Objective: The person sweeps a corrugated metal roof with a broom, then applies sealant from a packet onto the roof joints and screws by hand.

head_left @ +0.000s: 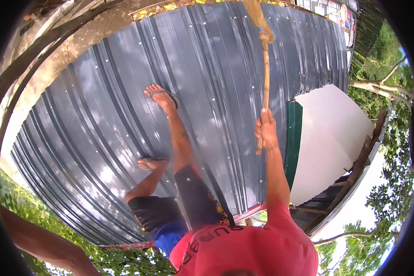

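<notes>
My right hand is closed around the lower part of a long wooden broom handle. The handle points away from me, and its straw bristles are at the far edge of the dark corrugated metal roof, near fallen leaves. The handle's near end sticks out below my fist. My left hand does not show. My feet, in flip-flops, are apart on the metal sheets.
To the right lie a pale flat panel and a green metal strip. Dark branches or poles curve along the left. A brown limb-like shape crosses the lower left. Foliage borders the roof.
</notes>
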`<state>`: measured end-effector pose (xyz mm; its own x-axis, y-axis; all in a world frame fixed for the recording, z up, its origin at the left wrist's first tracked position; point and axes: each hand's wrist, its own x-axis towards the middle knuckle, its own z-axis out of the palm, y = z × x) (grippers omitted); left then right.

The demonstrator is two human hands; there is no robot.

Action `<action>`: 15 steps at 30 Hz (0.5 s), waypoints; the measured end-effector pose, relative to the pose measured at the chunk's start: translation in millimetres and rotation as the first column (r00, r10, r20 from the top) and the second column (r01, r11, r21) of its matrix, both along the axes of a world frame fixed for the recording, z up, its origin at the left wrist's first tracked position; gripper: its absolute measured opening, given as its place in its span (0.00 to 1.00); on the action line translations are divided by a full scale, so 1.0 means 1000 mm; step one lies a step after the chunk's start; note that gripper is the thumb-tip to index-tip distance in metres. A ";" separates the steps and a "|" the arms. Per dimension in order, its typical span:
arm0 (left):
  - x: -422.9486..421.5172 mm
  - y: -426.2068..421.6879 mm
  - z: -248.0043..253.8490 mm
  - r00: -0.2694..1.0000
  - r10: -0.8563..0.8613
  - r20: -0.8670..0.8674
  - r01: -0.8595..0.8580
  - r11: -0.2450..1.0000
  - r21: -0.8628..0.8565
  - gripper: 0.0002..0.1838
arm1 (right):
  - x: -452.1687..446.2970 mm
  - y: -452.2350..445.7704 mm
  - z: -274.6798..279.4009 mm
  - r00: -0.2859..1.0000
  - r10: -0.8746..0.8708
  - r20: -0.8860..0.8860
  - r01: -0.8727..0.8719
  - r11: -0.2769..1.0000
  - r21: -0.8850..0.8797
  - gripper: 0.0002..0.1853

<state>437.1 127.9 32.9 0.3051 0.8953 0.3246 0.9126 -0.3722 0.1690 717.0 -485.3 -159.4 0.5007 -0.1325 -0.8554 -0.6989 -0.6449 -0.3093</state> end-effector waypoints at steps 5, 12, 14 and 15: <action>-0.001 -0.002 -0.010 1.000 -0.002 0.005 0.002 1.000 -0.011 0.18 | 0.001 -0.016 0.052 0.968 -0.225 -0.114 0.219 0.974 -0.059 0.16; -0.001 -0.010 -0.029 1.000 -0.023 0.020 0.023 1.000 -0.017 0.18 | 0.136 0.073 -0.185 0.990 -0.071 -0.119 0.098 0.967 0.235 0.12; -0.004 -0.014 -0.030 0.998 -0.029 0.048 0.030 0.999 -0.021 0.18 | 0.136 0.099 -0.184 0.999 0.005 -0.051 0.013 0.934 0.356 0.13; -0.007 -0.019 -0.027 0.998 -0.028 0.061 0.030 0.999 -0.024 0.18 | 0.126 0.110 -0.174 0.999 0.024 -0.048 -0.003 0.910 0.415 0.14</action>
<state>429.8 109.2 6.0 0.3113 0.8944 0.3212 0.8894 -0.3933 0.2330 843.3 -375.7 -333.0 0.4547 0.2456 -0.8561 -0.7128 -0.4759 -0.5151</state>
